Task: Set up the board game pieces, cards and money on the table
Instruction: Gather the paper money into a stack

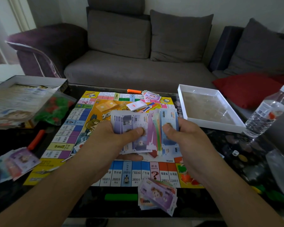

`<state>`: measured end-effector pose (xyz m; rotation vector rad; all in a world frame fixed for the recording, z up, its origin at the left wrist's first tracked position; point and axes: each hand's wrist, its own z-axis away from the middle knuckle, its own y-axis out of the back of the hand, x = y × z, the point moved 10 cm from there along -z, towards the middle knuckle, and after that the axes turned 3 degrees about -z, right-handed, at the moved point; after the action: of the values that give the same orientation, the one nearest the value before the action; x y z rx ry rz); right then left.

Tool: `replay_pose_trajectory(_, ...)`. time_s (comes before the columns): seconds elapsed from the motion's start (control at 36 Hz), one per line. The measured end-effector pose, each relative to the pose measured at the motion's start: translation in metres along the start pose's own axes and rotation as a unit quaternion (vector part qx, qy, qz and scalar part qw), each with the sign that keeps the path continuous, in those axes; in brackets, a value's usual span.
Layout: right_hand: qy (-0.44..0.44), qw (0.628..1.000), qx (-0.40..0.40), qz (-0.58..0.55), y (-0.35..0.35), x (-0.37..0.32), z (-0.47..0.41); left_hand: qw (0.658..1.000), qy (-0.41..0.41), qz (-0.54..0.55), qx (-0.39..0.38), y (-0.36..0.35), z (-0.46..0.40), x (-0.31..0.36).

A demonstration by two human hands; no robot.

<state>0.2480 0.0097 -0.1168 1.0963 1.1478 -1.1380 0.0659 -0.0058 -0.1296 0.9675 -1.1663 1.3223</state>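
both hands hold paper money above the board. left hand: fingers curled under a purple note stack, thumb pressed flat on top. right hand: thumb pinching a fanned multicolour note stack against curled fingers. the board is a flat printed square on the dark glossy table. note piles lie at its near edge, left and far edge. a white card deck sits on the board. a rigid white tray lies right; a clear ribbed plastic bottle stands beyond it. a white die rests on the table.
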Motion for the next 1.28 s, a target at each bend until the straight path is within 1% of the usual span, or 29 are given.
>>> replay_pose_trajectory(0.14, 0.003, 1.000, -0.025, -0.003, -0.005, 0.001, 0.000, 1.000, 0.004, 0.023, 0.018, 0.003, -0.001, -0.003)
replay_pose_trajectory(0.31, -0.001, 0.998, -0.060, 0.025, -0.015, 0.006, 0.003, 0.996, 0.005, 0.078, 0.038, 0.005, -0.001, -0.006)
replay_pose_trajectory(0.44, -0.001, 0.998, -0.055, 0.027, -0.019, 0.012, 0.007, 0.994, 0.033, 0.088, 0.050, 0.005, 0.000, -0.013)
replay_pose_trajectory(0.61, -0.011, 0.999, -0.020, 0.033, -0.010, 0.014, 0.005, 0.990, 0.083, 0.106, 0.031, 0.001, -0.001, -0.017)
replay_pose_trajectory(0.81, -0.011, 0.999, -0.021, 0.038, -0.009, 0.013, 0.006, 0.998, 0.061, 0.026, 0.013, 0.003, 0.001, -0.016)
replay_pose_trajectory(0.94, 0.020, 0.993, -0.013, 0.113, -0.004, 0.005, 0.004, 0.998, 0.068, 0.000, -0.003, 0.002, 0.002, -0.014)
replay_pose_trajectory(1.03, 0.035, 0.988, -0.022, 0.150, -0.002, 0.000, 0.003, 0.997, 0.073, -0.005, -0.015, 0.002, 0.002, -0.014)
replay_pose_trajectory(1.11, 0.037, 0.983, -0.040, 0.174, -0.002, -0.003, 0.003, 0.996, 0.091, 0.000, -0.026, 0.001, 0.002, -0.019)
replay_pose_trajectory(1.19, 0.038, 0.980, -0.045, 0.190, 0.002, -0.005, 0.002, 0.992, 0.117, 0.033, -0.032, 0.000, 0.001, -0.025)
replay_pose_trajectory(1.28, 0.034, 0.980, -0.056, 0.187, 0.003, -0.004, 0.003, 0.990, 0.125, 0.066, -0.027, 0.002, 0.001, -0.027)
